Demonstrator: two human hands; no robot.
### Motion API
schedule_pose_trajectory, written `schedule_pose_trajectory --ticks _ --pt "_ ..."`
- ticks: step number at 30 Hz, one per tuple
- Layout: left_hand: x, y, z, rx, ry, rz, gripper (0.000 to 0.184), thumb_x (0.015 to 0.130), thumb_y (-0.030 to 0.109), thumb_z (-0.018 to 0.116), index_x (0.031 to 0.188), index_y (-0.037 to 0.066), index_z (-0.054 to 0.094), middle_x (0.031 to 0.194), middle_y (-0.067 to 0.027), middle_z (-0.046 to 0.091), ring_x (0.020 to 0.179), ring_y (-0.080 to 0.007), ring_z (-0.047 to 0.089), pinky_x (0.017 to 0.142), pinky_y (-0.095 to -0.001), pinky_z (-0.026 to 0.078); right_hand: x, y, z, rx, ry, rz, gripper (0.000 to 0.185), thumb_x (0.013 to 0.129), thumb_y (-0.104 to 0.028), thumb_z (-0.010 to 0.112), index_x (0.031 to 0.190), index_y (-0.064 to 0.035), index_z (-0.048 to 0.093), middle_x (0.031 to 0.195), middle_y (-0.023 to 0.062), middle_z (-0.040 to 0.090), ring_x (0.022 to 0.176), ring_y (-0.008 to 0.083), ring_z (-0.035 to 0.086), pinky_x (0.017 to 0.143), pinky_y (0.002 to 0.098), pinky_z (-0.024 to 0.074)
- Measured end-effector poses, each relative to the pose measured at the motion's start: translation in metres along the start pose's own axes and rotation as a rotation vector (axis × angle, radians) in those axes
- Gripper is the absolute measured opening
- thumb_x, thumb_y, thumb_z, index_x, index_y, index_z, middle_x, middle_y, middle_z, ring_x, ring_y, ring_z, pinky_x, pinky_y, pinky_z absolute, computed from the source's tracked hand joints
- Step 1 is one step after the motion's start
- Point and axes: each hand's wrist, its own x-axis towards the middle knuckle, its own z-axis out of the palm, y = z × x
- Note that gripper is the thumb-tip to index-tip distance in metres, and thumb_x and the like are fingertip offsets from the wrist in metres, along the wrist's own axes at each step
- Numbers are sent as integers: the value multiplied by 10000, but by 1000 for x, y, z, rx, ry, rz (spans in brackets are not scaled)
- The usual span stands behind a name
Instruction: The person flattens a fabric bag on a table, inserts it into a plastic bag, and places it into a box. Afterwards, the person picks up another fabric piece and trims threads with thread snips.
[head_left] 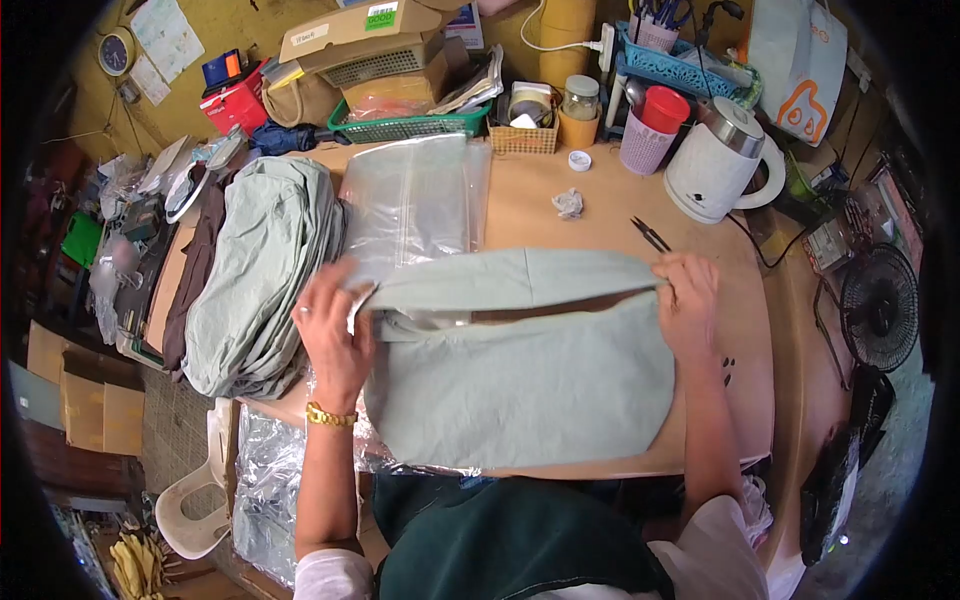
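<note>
A grey-green folded garment [530, 385] lies across the table in front of me, its upper band folded over with a dark gap beneath. My left hand [335, 325] pinches the band's left end, where a small white bit shows by the fingers. At the other end, my right hand [688, 295] grips the corner between thumb and fingers. The band is stretched between both hands. Left of my left hand rises a stack of similar grey-green garments [265, 270]. Clear plastic bags [415, 200] lie flat behind the garment.
A pair of black-tipped tweezers or snips [650, 235] lies beyond my right hand. Farther back stand a white kettle [715, 165], a purple cup [645, 145], a crumpled scrap [568, 203] and a green basket [410, 125]. A black fan [880, 305] is at right, a white chair [195, 500] at lower left.
</note>
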Motion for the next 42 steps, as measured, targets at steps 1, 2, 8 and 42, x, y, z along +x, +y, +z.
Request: schedule_pose_trajectory --ticks 1,2,8,42 --pt "9 8 -13 -137 0 -74 256 745 -9 606 999 5 639 1059 -154 623 1003 -289 573 904 -417 416 8 -12 -5 119 -18 121 213 778 -67 693 976 -64 615 1045 79 596 974 270 558 912 459 373" --pt "18 14 -25 -276 1 -144 237 781 7 609 1016 -1 639 1094 -154 615 1051 -283 555 927 -412 411 13 -21 -7 234 -33 245 278 783 -110 712 1040 -62 619 1131 105 575 1039 298 537 917 464 373" --pt "13 74 -99 -1956 -817 708 212 884 101 638 971 -91 658 1152 -310 589 961 -451 615 857 -509 506 -44 -61 -15 251 -479 264 433 821 -271 700 1189 -77 580 1328 151 474 1255 336 415 1058 488 300" --pt "-17 75 -188 -2027 -315 465 197 916 142 641 1097 151 719 897 -49 651 637 -89 539 511 -233 410 -181 -10 -171 -268 -329 921 232 852 -209 672 969 -12 638 946 196 637 920 384 603 829 466 477"
